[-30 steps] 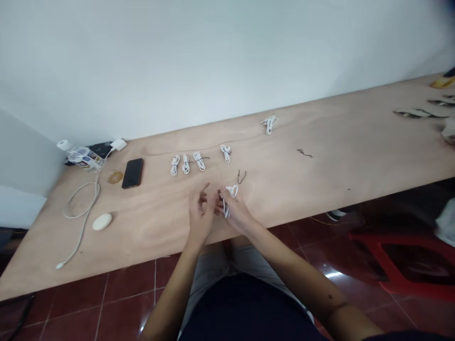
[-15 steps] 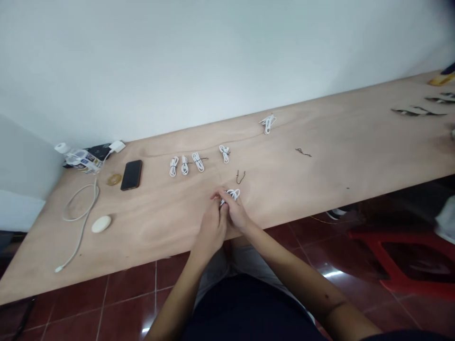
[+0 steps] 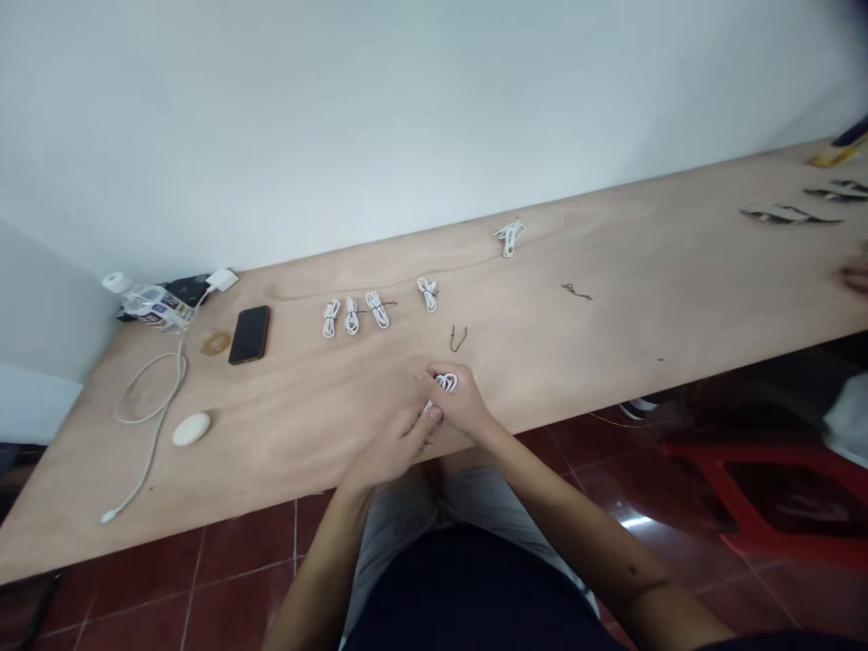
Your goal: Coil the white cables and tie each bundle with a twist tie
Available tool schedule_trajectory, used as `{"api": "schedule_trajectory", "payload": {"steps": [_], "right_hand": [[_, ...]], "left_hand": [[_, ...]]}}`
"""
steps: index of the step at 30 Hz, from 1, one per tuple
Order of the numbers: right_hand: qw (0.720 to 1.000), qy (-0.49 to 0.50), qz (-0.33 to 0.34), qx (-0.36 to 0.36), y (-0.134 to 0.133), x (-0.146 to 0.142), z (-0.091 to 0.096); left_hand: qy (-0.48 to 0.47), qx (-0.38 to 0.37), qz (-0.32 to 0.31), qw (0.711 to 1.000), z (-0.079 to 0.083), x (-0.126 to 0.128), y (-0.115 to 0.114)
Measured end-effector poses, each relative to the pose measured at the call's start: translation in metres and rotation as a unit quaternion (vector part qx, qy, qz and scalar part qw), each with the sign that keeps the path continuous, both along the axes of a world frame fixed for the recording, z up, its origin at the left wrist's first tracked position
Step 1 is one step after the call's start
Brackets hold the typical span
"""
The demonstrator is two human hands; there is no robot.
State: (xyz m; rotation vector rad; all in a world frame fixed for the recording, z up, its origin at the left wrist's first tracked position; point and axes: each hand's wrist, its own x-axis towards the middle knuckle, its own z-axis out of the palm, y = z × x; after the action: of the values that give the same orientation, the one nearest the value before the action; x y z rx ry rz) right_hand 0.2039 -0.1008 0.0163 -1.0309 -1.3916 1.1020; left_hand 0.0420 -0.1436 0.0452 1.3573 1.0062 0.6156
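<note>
The left hand and right hand hide most of the coiled white cable between them. Far to their right, another person's blurred hand runs out of view.

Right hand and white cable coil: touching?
Touching. In the head view the right hand lies against the white cable coil, with no gap showing.

A white wall runs behind a long plywood table; glossy dark red floor tiles spread below, with a red plastic stool at right.
</note>
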Motion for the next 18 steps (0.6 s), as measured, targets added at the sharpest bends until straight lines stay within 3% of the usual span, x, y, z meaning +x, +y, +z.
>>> {"api": "schedule_trajectory", "payload": {"steps": [3,6,9,12,15,18], "right_hand": [[0.999,-0.034,0.005,0.011,0.016,0.022,-0.003],[0.976,-0.194,-0.061,0.082,0.039,0.061,-0.007],[0.918,-0.368,-0.002,0.151,0.062,0.095,-0.014],[0.891,-0.421,0.052,0.163,0.076,0.107,-0.022],[0.903,-0.399,0.039,0.152,0.077,0.103,-0.024],[0.952,-0.285,0.051,0.1,0.063,0.091,-0.019]], "left_hand": [[0.006,0.005,0.014,1.0,-0.007,-0.006,0.004],[0.02,0.011,0.078,0.997,-0.014,-0.015,0.008],[0.032,0.026,0.129,0.991,-0.02,-0.021,0.011],[0.013,0.03,0.158,0.987,-0.021,-0.021,0.014],[-0.065,-0.026,0.16,0.985,-0.021,-0.017,0.018],[-0.179,-0.067,0.182,0.965,-0.027,-0.011,0.023]]}}
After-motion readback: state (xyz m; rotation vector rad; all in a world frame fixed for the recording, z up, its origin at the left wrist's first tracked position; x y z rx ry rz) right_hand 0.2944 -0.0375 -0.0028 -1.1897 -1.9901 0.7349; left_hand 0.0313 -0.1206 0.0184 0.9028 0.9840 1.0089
